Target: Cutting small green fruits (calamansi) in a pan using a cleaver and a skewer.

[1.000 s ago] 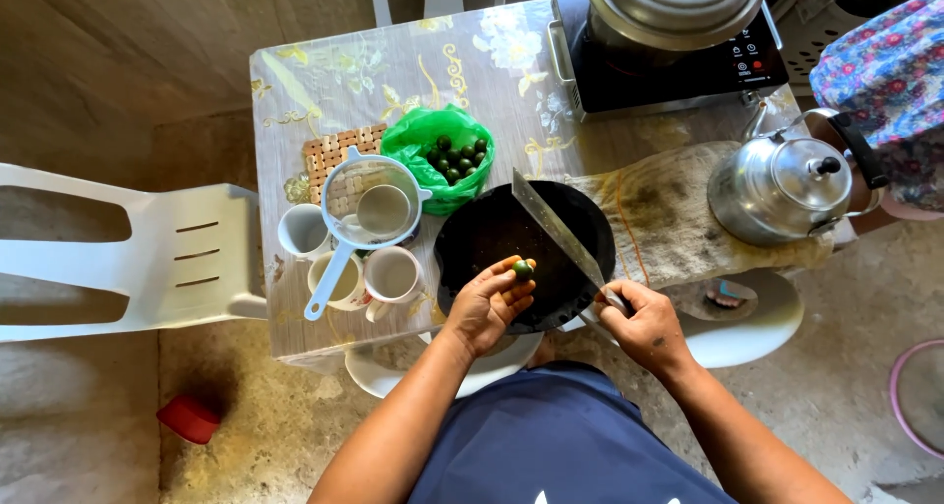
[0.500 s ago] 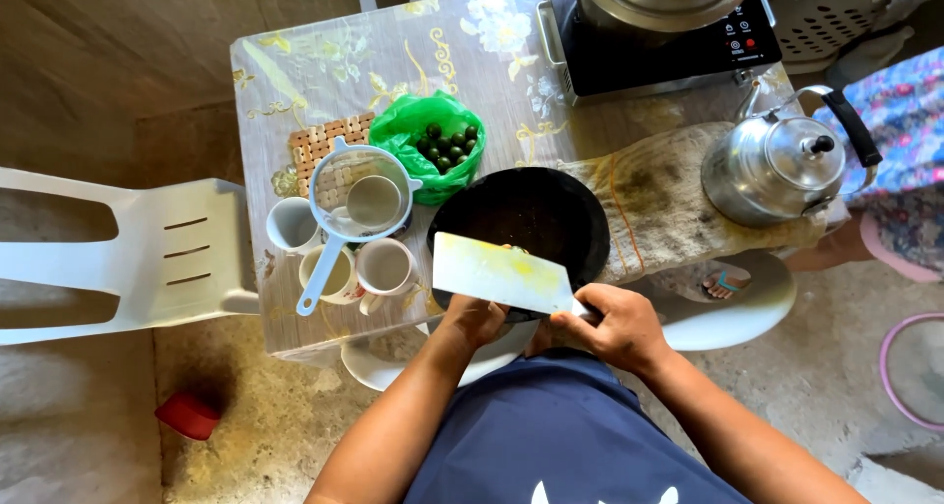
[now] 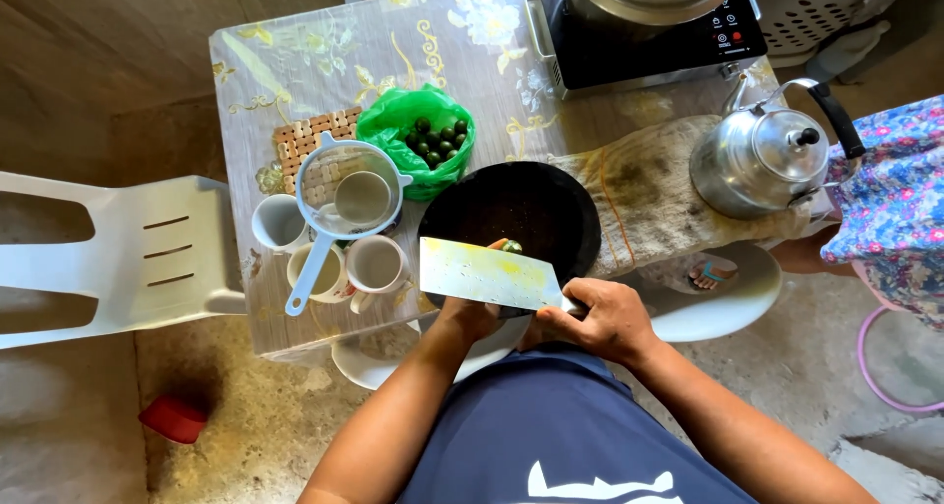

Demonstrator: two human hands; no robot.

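Note:
My right hand [image 3: 602, 317] grips the handle of a broad cleaver [image 3: 484, 274], whose flat blade lies across the near rim of a round black board [image 3: 536, 204]. Most of my left hand [image 3: 470, 315] is hidden under the blade; its fingers hold a small green lime [image 3: 511, 247] that peeks out above the blade's top edge. Behind the board, an open green plastic bag [image 3: 393, 130] holds several more small green limes [image 3: 439, 140].
Left of the board stand three cups [image 3: 376, 263] with a pale blue strainer [image 3: 346, 199] resting on them. A metal kettle [image 3: 762, 160] sits on a cloth at right, an induction cooker [image 3: 644, 47] with a pot behind. A person in a floral garment [image 3: 890, 209] stands at right. A white chair [image 3: 118, 258] is left.
The cleaver swung from standing on edge over the board to lying flat over my left hand and the lime. The view shifted slightly, and the person at right moved.

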